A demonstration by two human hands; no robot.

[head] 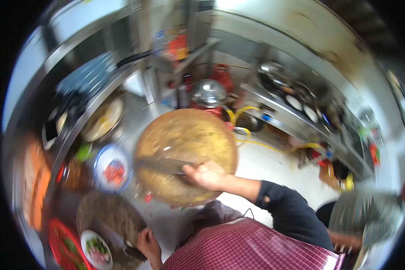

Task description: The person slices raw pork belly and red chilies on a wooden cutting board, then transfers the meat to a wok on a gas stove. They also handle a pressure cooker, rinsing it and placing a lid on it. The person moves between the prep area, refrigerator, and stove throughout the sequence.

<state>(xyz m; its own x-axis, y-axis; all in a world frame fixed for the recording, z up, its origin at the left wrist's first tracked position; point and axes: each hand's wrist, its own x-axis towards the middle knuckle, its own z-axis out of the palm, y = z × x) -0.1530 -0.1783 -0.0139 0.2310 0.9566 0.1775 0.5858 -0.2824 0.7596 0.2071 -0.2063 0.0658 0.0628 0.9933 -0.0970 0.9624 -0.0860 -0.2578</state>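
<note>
My right hand [202,175] grips a cleaver-like kitchen knife [165,165], its blade lying across a thick round wooden chopping block [189,135]. Small scraps are scattered over the block's top. My left hand [149,241] is low at the left, with curled fingers beside the dark handle of a second knife [135,252]; blur hides whether it touches that handle. This knife rests on a darker round chopping board [104,211]. A white bowl of chopped greens and pinkish pieces [96,248] sits at that board's edge. Left of the block stands a blue-rimmed bowl [98,168] with red pieces inside.
A red basin [59,233] holds greens at the lower left. Beneath a metal shelf is a large bowl [101,118] with pale contents. A lidded metal pot [209,92] stands behind the block. Yellow hose [273,145] runs below the stove counter [290,104]. Another person's striped garment [366,216] shows at right.
</note>
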